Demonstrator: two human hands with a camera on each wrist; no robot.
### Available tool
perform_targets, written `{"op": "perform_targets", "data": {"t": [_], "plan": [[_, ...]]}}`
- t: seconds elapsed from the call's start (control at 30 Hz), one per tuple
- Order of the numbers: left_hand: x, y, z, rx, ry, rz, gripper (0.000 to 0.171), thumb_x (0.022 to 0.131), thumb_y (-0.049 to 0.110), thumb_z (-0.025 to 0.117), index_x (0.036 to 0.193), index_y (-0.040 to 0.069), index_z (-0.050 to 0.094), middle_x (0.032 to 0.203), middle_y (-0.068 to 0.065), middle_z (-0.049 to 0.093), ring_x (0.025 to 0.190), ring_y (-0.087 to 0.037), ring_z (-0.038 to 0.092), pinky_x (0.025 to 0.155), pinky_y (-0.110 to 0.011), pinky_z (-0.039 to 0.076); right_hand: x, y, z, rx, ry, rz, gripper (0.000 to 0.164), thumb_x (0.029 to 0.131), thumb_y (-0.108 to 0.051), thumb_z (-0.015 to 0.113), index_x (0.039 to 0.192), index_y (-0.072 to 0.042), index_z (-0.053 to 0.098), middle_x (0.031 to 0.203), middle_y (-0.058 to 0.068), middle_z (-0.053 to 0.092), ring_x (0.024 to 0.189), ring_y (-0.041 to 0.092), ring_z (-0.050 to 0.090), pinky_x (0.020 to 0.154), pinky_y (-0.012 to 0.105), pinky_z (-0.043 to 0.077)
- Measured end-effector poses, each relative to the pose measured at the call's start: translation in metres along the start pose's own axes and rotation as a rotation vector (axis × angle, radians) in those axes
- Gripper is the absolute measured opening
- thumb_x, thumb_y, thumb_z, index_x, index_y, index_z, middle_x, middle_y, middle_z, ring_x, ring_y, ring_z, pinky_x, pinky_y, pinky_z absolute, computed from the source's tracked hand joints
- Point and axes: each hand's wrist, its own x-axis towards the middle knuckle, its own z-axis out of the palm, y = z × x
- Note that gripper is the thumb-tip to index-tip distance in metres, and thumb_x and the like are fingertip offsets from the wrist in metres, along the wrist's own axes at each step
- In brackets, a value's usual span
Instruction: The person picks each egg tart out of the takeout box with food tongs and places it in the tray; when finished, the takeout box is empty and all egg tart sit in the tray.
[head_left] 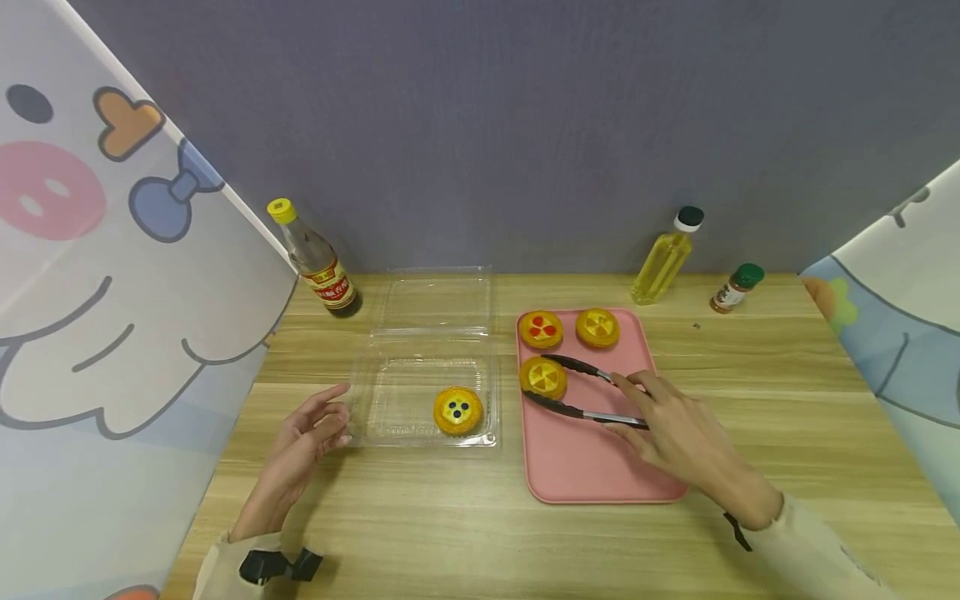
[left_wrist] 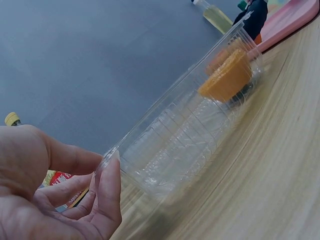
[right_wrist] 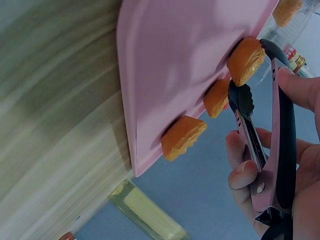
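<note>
My right hand (head_left: 675, 429) grips black-tipped metal tongs (right_wrist: 272, 165). The tongs' two tips lie on either side of an egg tart with yellow fruit pieces (head_left: 543, 379) on the pink tray (head_left: 585, 467); whether they press it I cannot tell. Behind it on the tray sit a tart with red pieces (head_left: 541, 330) and another yellow-topped tart (head_left: 597, 328). With thumb and fingers my left hand (head_left: 303, 437) pinches the left edge of a clear plastic container (left_wrist: 165, 145), whose lid (head_left: 437, 302) is folded back. A tart with dark berries (head_left: 458, 411) sits in its right part.
A sauce bottle with a yellow cap (head_left: 322, 267) stands at the back left. An oil bottle (head_left: 662, 265) and a small green-capped jar (head_left: 737, 288) stand at the back right. A grey wall (head_left: 480, 150) rises behind the wooden table (head_left: 420, 533).
</note>
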Motion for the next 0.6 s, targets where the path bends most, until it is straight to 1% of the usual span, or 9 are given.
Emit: {"op": "perform_targets", "data": {"t": [0.17, 0.33, 0.6], "plan": [[-0.0011, 0.0011, -0.0005, 0.002, -0.004, 0.008, 0.056, 0.107, 0.011, 0.059, 0.158, 0.001, 0.038, 0.112, 0.005, 0.062, 0.089, -0.004, 0.065, 0.079, -0.018, 0.06, 0.0004, 0.0, 0.0022, 0.021, -0.007, 0.008, 0.066, 0.081, -0.04, 0.09, 0.135, -0.008, 0.067, 0.115, 0.01, 0.066, 0.075, 0.013, 0.06, 0.047, 0.019, 0.041], [0.0013, 0.0004, -0.0006, -0.001, -0.001, 0.002, 0.059, 0.107, 0.012, 0.059, 0.159, -0.001, 0.035, 0.112, 0.005, 0.062, 0.086, -0.003, 0.065, 0.078, -0.018, 0.06, 0.0002, 0.0006, 0.0028, 0.044, -0.012, 0.023, 0.068, 0.08, -0.038, 0.091, 0.136, -0.008, 0.067, 0.116, 0.01, 0.066, 0.071, 0.011, 0.058, 0.046, 0.017, 0.039], [0.0018, -0.0007, 0.0, -0.006, -0.007, 0.005, 0.057, 0.107, 0.012, 0.059, 0.158, 0.0, 0.036, 0.112, 0.005, 0.062, 0.084, -0.003, 0.064, 0.077, -0.018, 0.06, 0.0001, 0.0015, 0.0006, 0.049, 0.027, 0.012, 0.075, 0.076, -0.037, 0.093, 0.14, -0.009, 0.063, 0.116, 0.01, 0.066, 0.071, 0.01, 0.055, 0.046, 0.018, 0.038]]}}
